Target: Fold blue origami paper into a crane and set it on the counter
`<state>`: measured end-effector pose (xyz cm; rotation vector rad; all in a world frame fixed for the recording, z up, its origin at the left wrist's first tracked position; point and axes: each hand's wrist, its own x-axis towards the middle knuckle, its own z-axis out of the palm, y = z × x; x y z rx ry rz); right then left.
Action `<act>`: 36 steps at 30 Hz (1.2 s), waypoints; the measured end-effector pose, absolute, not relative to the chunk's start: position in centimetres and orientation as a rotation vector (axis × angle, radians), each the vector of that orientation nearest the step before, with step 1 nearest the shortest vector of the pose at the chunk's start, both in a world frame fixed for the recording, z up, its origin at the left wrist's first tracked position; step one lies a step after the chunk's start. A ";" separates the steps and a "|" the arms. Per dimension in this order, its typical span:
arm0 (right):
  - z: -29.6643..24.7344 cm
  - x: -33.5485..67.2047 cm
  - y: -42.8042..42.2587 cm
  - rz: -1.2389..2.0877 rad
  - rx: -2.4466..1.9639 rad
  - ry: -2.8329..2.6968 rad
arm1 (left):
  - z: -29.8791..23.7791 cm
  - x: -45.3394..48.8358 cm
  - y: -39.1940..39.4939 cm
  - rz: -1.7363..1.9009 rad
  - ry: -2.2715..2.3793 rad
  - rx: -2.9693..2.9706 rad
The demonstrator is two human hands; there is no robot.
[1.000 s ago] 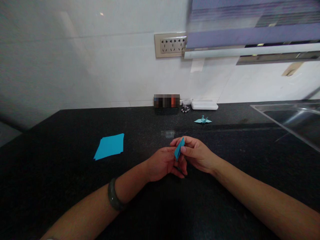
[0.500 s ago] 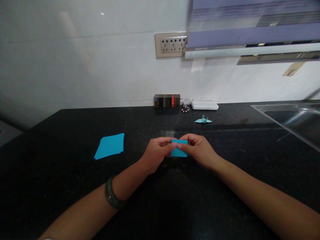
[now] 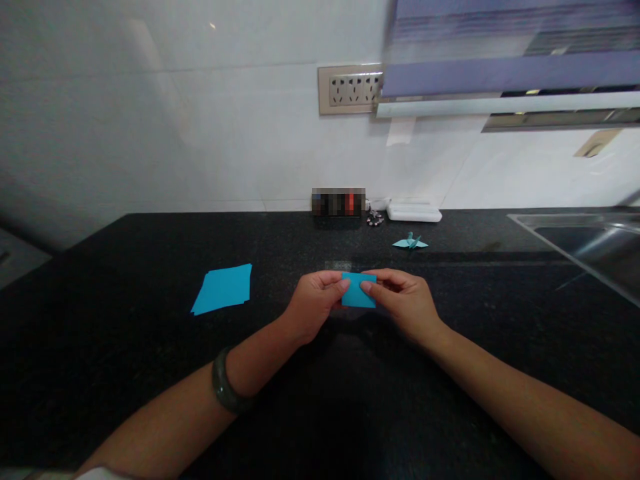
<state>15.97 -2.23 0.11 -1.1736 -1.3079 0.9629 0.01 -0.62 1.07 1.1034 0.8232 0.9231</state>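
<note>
A small blue square of paper [image 3: 356, 295], seemingly folded, is held up between both hands over the dark countertop. My left hand [image 3: 316, 300] pinches its left edge, thumb on the front. On the opposite side my right hand [image 3: 406, 298] grips the paper, its thumb pressed to the upper right of the face. The fingers behind the sheet are partly hidden. To the left lies a loose stack of blue paper sheets [image 3: 223, 289]. A folded light-blue paper crane [image 3: 411, 243] sits on the counter beyond my right hand.
Along the wall stand a dark box with a blurred front [image 3: 339, 202], a beaded bracelet [image 3: 375, 218] and a white case [image 3: 415, 213]. A metal sink [image 3: 590, 243] is set into the counter [image 3: 165, 240] at the right. Sockets [image 3: 354, 90] are on the wall.
My thumbs have moved apart, from almost touching at the paper's middle toward its left and right sides. Both hands still hold the paper. The view has shifted slightly.
</note>
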 end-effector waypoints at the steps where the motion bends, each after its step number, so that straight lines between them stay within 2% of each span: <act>1: 0.1 16.1 -2.3 0.906 -1.174 -1.355 | 1.1 0.0 -0.6 0.919 0.819 1.102; 9: 0.3 17.5 -1.8 0.469 -0.905 -1.833 | 1.3 -0.1 -0.5 0.894 0.822 1.098; 14: 0.2 18.1 -1.6 0.309 -0.804 -2.008 | 1.2 -0.3 -0.4 0.878 0.815 1.083; 36: -0.1 18.4 -1.6 0.165 -0.828 -2.258 | 1.6 -0.1 -0.6 0.864 0.755 0.930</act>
